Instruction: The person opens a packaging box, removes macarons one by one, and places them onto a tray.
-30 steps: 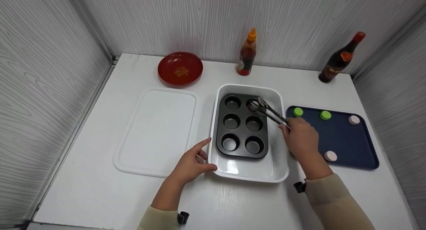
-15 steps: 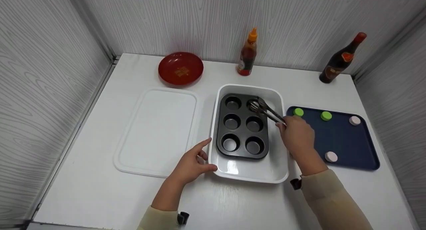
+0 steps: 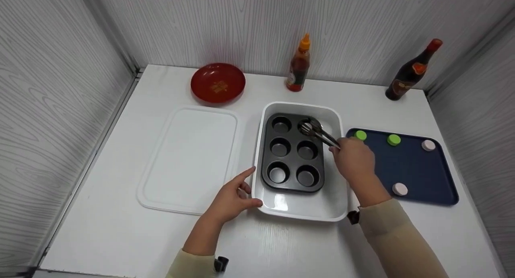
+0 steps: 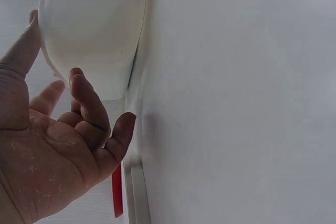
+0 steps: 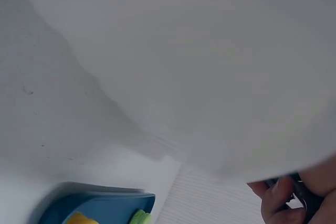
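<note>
My right hand (image 3: 356, 159) grips black-handled tongs (image 3: 322, 138), whose heads reach into the back right cup of a dark muffin tin (image 3: 293, 149). A pale round piece (image 3: 309, 126) shows between the tong heads in that cup; the other cups look bare. The muffin tin lies inside a white rectangular basin (image 3: 297, 207). At the basin's near left corner, my left hand (image 3: 231, 199) rests its thumb and forefinger against the rim, while the other fingers are loosely bent. In the right wrist view the basin's side (image 5: 199, 77) covers most of the tongs.
Right of the basin lies a navy tray (image 3: 414, 169) with two green round pieces (image 3: 394, 139) and two pale pink ones (image 3: 400, 189). A white board (image 3: 191, 157) lies to the left. Behind stand a red plate (image 3: 218, 84), a sauce bottle (image 3: 299, 66) and a dark bottle (image 3: 410, 75).
My right hand has moved a little to the left and away from me, and the tongs have shifted with it over the same cup. The left hand stays at the basin's corner.
</note>
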`<state>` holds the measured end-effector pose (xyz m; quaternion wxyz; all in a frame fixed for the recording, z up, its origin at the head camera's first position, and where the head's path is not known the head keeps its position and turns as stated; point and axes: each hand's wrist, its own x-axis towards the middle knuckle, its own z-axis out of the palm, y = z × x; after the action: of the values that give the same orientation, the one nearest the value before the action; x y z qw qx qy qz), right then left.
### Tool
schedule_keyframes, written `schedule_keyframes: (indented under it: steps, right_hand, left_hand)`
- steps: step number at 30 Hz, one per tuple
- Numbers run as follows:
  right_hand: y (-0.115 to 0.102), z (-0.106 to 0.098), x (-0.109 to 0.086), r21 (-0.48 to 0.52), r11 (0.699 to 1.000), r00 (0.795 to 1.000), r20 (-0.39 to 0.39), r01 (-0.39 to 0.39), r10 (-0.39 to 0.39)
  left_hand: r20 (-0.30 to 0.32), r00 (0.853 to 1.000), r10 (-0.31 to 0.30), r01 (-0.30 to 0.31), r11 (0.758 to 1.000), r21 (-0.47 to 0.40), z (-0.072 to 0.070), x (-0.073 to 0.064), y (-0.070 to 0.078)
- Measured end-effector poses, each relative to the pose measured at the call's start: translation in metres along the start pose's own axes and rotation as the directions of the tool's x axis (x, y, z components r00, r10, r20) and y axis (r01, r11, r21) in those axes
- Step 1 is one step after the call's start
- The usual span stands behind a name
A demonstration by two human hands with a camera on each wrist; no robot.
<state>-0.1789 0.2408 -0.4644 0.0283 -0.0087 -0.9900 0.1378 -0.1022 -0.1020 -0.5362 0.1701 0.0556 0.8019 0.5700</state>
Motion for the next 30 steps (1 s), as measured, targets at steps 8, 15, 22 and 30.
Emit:
schedule_keyframes:
  steps: [8,15,22,30]
  right_hand:
    - [0.002,0.009,0.0,0.005,1.0,0.998,-0.062,0.029,-0.029]
    - [0.012,0.014,0.0,0.082,0.995,0.993,-0.108,0.048,-0.039]
    - [0.019,0.016,-0.004,0.113,0.993,0.991,-0.133,0.039,-0.024]
    - [0.023,0.011,-0.012,0.165,0.986,0.987,-0.163,0.011,0.016]
  left_hand:
    - [-0.006,1.0,-0.007,0.007,1.0,0.005,-0.001,0.001,0.001]
    - [0.006,1.0,0.001,-0.001,1.0,-0.006,-0.001,0.0,0.003]
    - [0.017,1.0,0.016,-0.015,1.0,-0.015,0.0,-0.001,0.003]
    - [0.015,1.0,0.014,-0.013,0.999,-0.039,0.0,-0.003,0.005]
